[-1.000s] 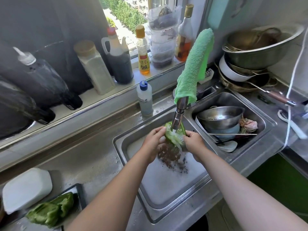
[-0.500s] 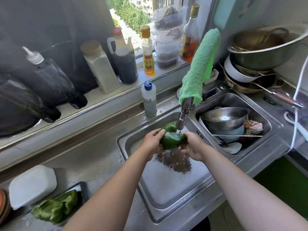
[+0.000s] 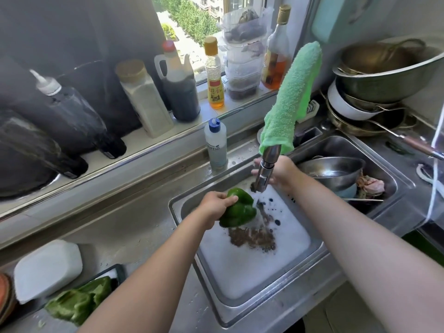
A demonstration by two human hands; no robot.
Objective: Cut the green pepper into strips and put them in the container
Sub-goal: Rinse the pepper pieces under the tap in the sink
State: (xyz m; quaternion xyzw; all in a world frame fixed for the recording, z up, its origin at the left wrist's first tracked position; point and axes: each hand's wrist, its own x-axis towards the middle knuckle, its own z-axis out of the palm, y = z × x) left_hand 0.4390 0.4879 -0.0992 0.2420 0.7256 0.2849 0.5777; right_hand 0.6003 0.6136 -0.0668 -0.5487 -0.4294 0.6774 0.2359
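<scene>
My left hand (image 3: 216, 204) grips a dark green pepper piece (image 3: 239, 209) over the left sink basin (image 3: 259, 306), just left of the running water. My right hand (image 3: 280, 171) is raised behind the tap spout (image 3: 265, 168); the spout hides part of it, and how its fingers lie is unclear. More green pepper pieces (image 3: 79, 302) lie on a dark tray (image 3: 119, 272) at the bottom left. A white container (image 3: 46, 269) stands behind that tray.
Foam and dark scraps (image 3: 252, 237) cover the basin floor. A green towel (image 3: 292, 99) hangs on the tap. The right basin holds a steel bowl (image 3: 332, 168) and dishes. Bottles line the windowsill, a detergent bottle (image 3: 215, 143) stands by the sink, and stacked pans (image 3: 384, 75) sit at the far right.
My right hand let go of the pepper and rose to the tap spout. My left hand carried the pepper down and to the left, out from under the spout.
</scene>
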